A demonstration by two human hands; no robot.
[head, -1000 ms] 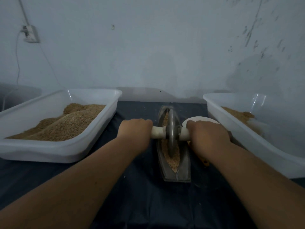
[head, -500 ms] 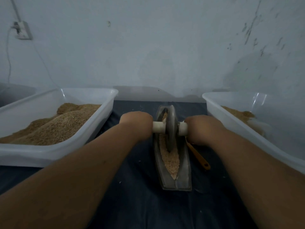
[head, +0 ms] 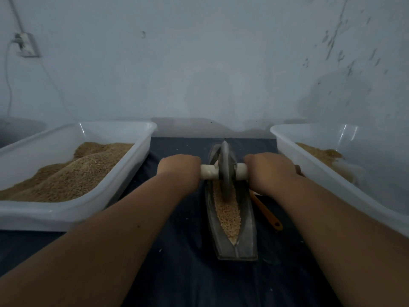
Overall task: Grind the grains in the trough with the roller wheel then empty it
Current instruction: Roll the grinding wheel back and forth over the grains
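Note:
A boat-shaped metal trough (head: 249, 235) lies lengthwise on the dark cloth, with tan grains (head: 228, 214) in its groove. A grey metal roller wheel (head: 225, 169) stands upright in the trough's far half, on a pale wooden axle handle (head: 209, 171). My left hand (head: 179, 171) grips the axle's left end and my right hand (head: 270, 171) grips its right end. The wheel's lower rim presses into the grains.
A white tub (head: 73, 209) heaped with grain stands on the left, and another white tub (head: 332, 173) holding a smaller amount stands on the right. An orange spoon handle (head: 267, 214) lies beside the trough's right side. A wall rises close behind the table.
Both hands have pushed the roller wheel away from me along the trough, from its middle to its far half. More grains now show in the near half.

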